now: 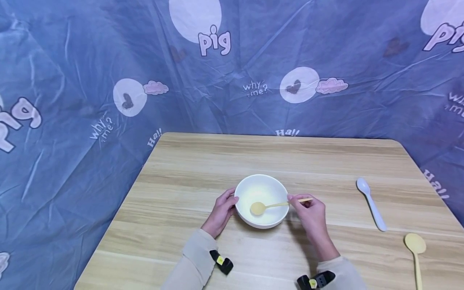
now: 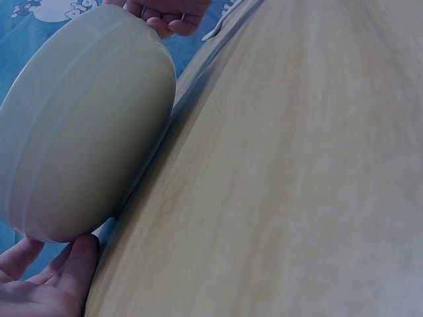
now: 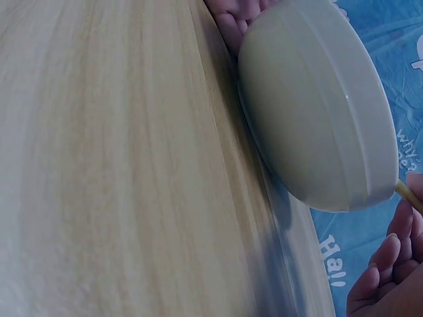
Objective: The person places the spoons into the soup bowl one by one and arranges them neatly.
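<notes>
A white bowl (image 1: pixel 262 182) stands on the wooden table at the middle of the head view. My left hand (image 1: pixel 222 211) holds its left side, thumb over the rim and fingers against the outer wall; the left wrist view shows the fingertips (image 2: pixel 82 254) low on the bowl (image 2: pixel 92 125). Between thumb and fingers my right hand (image 1: pixel 312 215) pinches the handle of a pale yellow spoon (image 1: pixel 258 208). That spoon's round head is inside the bowl and its handle crosses the right rim. In the right wrist view, only a bit of handle (image 3: pixel 408 195) shows past the bowl.
On the table (image 1: pixel 163 241) to the right lies a light blue-white spoon (image 1: pixel 371 205). Nearer the front right corner is a second yellow spoon (image 1: pixel 415 243), its handle running out of view. A blue printed cloth (image 1: pixel 217 108) hangs behind and beside the table.
</notes>
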### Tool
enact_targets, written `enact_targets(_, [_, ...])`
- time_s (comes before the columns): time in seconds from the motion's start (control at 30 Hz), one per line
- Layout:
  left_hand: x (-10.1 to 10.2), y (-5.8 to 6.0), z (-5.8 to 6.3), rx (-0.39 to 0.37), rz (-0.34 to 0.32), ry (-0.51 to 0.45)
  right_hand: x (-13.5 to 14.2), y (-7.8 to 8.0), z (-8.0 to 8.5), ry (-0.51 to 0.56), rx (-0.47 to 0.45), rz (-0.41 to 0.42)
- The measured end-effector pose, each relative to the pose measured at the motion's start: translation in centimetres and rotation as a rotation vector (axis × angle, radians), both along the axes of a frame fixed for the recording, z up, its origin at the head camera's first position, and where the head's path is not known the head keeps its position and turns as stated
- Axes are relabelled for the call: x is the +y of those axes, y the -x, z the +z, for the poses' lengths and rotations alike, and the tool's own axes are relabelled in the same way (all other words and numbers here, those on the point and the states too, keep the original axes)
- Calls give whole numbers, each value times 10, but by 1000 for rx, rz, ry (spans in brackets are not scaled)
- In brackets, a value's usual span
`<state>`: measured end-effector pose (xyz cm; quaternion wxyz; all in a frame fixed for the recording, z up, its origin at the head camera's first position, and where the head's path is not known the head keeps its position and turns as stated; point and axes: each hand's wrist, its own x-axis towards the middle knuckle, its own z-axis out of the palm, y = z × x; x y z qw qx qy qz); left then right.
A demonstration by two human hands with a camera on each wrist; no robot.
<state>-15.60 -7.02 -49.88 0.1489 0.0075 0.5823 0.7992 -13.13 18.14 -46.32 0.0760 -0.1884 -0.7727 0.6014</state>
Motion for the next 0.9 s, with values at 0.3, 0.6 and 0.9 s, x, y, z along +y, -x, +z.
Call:
enact_targets(0.3, [0, 0, 1, -7, -4, 5, -4, 2, -1, -22, -5, 7])
enact_targets(0.6, [1, 1, 1, -1, 2, -4, -6, 4, -3, -20, 8, 2])
enact_targets(0.9, [1, 2, -1, -5, 9, -3, -8, 6, -3, -43, 2, 16])
